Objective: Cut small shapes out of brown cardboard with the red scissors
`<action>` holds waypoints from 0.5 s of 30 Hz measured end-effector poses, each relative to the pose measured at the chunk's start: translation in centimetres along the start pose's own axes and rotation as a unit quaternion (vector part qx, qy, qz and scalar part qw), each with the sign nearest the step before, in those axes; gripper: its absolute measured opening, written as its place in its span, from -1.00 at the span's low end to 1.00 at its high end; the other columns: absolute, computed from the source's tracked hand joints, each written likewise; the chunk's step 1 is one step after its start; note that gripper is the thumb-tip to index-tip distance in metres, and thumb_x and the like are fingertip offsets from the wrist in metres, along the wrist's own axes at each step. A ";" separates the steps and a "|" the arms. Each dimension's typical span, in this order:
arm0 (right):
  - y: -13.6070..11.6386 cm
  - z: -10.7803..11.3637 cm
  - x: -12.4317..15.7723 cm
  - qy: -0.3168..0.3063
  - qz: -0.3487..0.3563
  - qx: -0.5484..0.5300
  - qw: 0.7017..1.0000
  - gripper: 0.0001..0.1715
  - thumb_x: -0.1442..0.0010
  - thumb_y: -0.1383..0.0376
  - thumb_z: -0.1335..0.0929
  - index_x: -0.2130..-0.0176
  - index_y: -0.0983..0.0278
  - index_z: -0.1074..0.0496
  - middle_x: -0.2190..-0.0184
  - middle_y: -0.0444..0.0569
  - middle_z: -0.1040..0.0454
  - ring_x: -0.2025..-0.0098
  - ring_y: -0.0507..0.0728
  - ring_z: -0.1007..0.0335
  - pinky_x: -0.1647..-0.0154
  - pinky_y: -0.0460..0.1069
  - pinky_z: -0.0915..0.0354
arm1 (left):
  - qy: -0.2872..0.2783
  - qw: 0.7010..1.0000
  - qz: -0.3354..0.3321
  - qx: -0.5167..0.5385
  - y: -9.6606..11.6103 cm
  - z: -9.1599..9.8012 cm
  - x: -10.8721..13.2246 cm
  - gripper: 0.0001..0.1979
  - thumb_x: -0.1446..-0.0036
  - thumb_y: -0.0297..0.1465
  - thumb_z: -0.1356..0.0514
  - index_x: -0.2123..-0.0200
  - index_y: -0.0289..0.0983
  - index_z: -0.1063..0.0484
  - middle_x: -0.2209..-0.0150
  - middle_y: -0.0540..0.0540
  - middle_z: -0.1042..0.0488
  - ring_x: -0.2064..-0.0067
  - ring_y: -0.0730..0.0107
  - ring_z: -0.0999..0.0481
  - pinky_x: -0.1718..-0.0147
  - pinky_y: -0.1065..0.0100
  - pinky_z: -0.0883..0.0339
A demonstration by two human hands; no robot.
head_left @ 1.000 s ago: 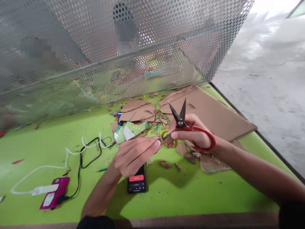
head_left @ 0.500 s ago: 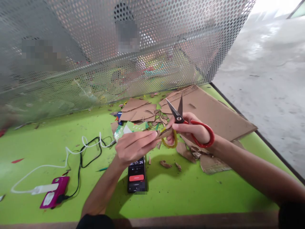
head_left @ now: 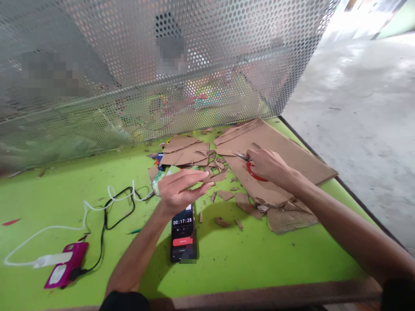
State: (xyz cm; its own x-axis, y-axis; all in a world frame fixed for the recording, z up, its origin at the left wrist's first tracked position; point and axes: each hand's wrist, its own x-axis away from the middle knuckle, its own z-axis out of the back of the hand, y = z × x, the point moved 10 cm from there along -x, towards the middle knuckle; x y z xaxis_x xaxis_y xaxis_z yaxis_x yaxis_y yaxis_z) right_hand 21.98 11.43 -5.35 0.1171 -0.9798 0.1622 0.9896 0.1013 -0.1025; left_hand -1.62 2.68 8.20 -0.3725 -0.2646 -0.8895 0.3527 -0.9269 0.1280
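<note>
My left hand (head_left: 181, 188) hovers over the top of the phone, its fingers and thumb closed round a small piece of cardboard (head_left: 220, 176) that sticks out to the right. My right hand (head_left: 270, 166) grips a pair of scissors (head_left: 256, 173) by the red handle, over the large cardboard sheet (head_left: 292, 157). The blades point left, close to a narrow cardboard strip. My palm hides the other handle, and how far the blades are apart cannot be made out.
Torn cardboard pieces (head_left: 186, 151) and scraps (head_left: 223, 222) lie about the green table (head_left: 106, 268). A phone (head_left: 183, 237) shows a running timer. To the left are a magenta device (head_left: 68, 265) and white and black cables (head_left: 112, 216). A perforated metal screen (head_left: 129, 103) stands behind.
My right hand has moved right and down to the large cardboard sheet, and the scissors now point left instead of up. My left hand stays nearly in place, its fingers lifted slightly.
</note>
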 end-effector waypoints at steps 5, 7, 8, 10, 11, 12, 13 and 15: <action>-1.0 -1.4 0.0 -0.047 0.033 0.021 0.998 -0.67 -0.26 0.34 -0.29 0.04 0.40 -0.52 0.20 0.31 -0.62 0.20 0.38 -0.62 0.38 0.03 -0.22 | -0.008 1.000 0.006 -0.006 0.0 -0.2 0.2 -0.78 -0.09 -0.40 -0.50 0.18 -0.21 -0.62 0.31 0.02 -0.72 0.35 0.44 -0.71 0.36 0.49 -0.63; -1.2 -1.8 0.0 -0.068 0.046 0.024 0.996 -0.68 -0.25 0.35 -0.29 0.05 0.39 -0.52 0.22 0.28 -0.62 0.23 0.36 -0.61 0.40 0.03 -0.20 | -0.013 1.000 0.008 -0.001 -0.1 -0.2 0.2 -0.76 -0.08 -0.43 -0.50 0.17 -0.22 -0.62 0.31 0.01 -0.72 0.34 0.45 -0.71 0.33 0.50 -0.62; -1.3 -2.0 0.1 -0.076 0.051 0.024 0.996 -0.68 -0.24 0.35 -0.30 0.06 0.38 -0.52 0.22 0.28 -0.62 0.24 0.35 -0.61 0.40 0.03 -0.20 | -0.022 1.000 0.008 0.006 -0.1 -0.4 0.2 -0.75 -0.08 -0.45 -0.50 0.16 -0.23 -0.62 0.31 0.00 -0.72 0.32 0.46 -0.71 0.31 0.51 -0.62; -1.3 -2.3 0.0 -0.087 0.055 0.025 0.994 -0.68 -0.25 0.34 -0.30 0.06 0.38 -0.52 0.22 0.27 -0.62 0.24 0.34 -0.61 0.40 0.02 -0.21 | -0.063 0.997 0.018 0.034 -0.4 -1.2 0.3 -0.75 -0.09 -0.48 -0.48 0.14 -0.25 -0.62 0.28 -0.02 -0.72 0.28 0.45 -0.71 0.25 0.50 -0.62; -1.2 -2.5 0.0 -0.090 0.056 0.025 0.994 -0.68 -0.25 0.33 -0.30 0.05 0.37 -0.52 0.22 0.27 -0.62 0.24 0.34 -0.60 0.39 0.02 -0.21 | -0.095 0.993 0.030 0.056 -0.7 -1.8 0.5 -0.76 -0.11 -0.48 -0.47 0.12 -0.26 -0.62 0.26 -0.04 -0.72 0.26 0.44 -0.72 0.23 0.49 -0.61; -1.1 -2.6 -0.1 -0.093 0.055 0.025 0.994 -0.68 -0.24 0.33 -0.30 0.04 0.37 -0.51 0.21 0.27 -0.62 0.24 0.34 -0.60 0.39 0.02 -0.21 | -0.135 0.986 0.047 0.083 -1.0 -2.6 0.8 -0.77 -0.14 -0.47 -0.45 0.12 -0.27 -0.63 0.24 -0.07 -0.73 0.24 0.43 -0.72 0.21 0.47 -0.61; -1.0 -2.7 -0.2 -0.095 0.054 0.025 0.994 -0.67 -0.24 0.32 -0.31 0.03 0.37 -0.51 0.21 0.27 -0.62 0.24 0.34 -0.60 0.39 0.02 -0.22 | -0.181 0.975 0.071 0.111 -1.4 -3.6 1.3 -0.79 -0.16 -0.46 -0.44 0.11 -0.27 -0.64 0.23 -0.08 -0.73 0.23 0.42 -0.71 0.20 0.46 -0.60; -0.8 -2.9 -0.4 -0.097 0.051 0.024 0.994 -0.66 -0.25 0.30 -0.32 0.02 0.36 -0.50 0.20 0.27 -0.62 0.24 0.33 -0.60 0.39 0.01 -0.22 | -0.278 0.938 0.128 0.160 -2.1 -5.6 2.6 -0.83 -0.20 -0.44 -0.41 0.12 -0.27 -0.65 0.20 -0.10 -0.72 0.23 0.40 -0.71 0.20 0.43 -0.57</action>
State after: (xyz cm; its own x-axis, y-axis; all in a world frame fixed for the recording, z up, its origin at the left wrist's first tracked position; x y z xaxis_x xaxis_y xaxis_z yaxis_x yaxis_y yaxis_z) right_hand 20.93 11.20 -8.21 0.2264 -0.9129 0.3395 0.9740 0.2110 -0.0823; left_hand 1.45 5.43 3.12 -0.7331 -0.5044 -0.4561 0.2495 -0.8234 0.5097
